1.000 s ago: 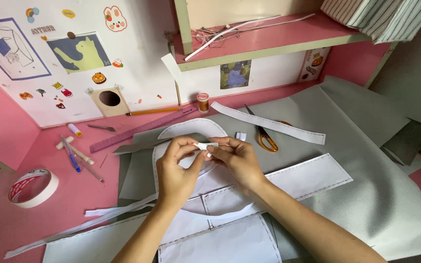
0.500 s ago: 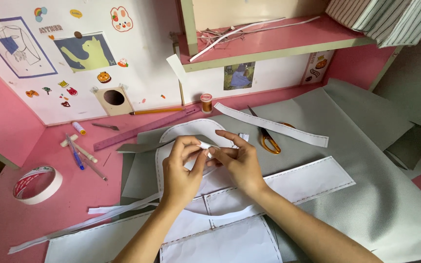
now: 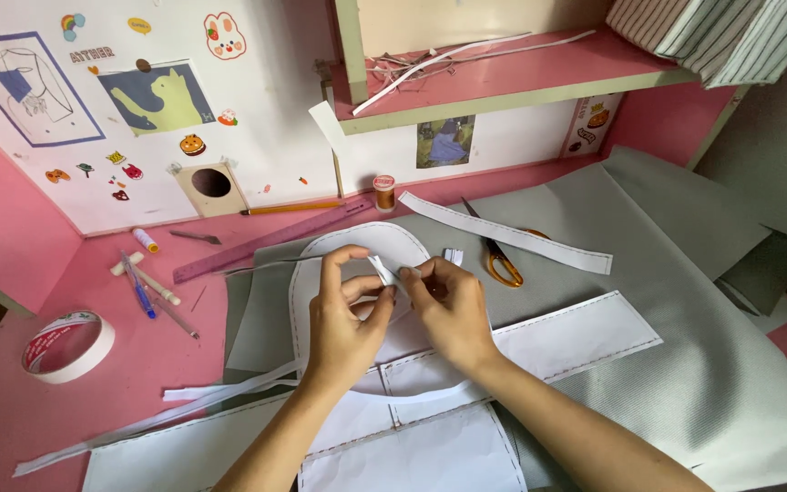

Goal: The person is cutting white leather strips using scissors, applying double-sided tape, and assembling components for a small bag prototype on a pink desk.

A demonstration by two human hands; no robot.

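- Nearest the wearer, white paper pattern pieces (image 3: 412, 451) with dashed edges lie under both forearms on the grey fabric (image 3: 685, 364).
- The left hand (image 3: 343, 319) and right hand (image 3: 453, 310) meet above the cloth; both pinch a small white strip (image 3: 383, 271) between thumb and fingertips, the left at its upper end, the right at the lower.
- The step in hand looks like working or peeling this little strip, perhaps tape; that is a judgement, as the piece is tiny.
- The next move seems to call for a fine, steady pinch, so the strip neither folds nor sticks to itself.
- The strip is narrow, white and tilted, held clear of the table.
- Just beyond the hands sits a rounded white pattern piece (image 3: 357, 241); to the right, orange-handled scissors (image 3: 501, 264).
- Far left, a tape roll (image 3: 66, 346); beyond, a thread spool (image 3: 383, 192).
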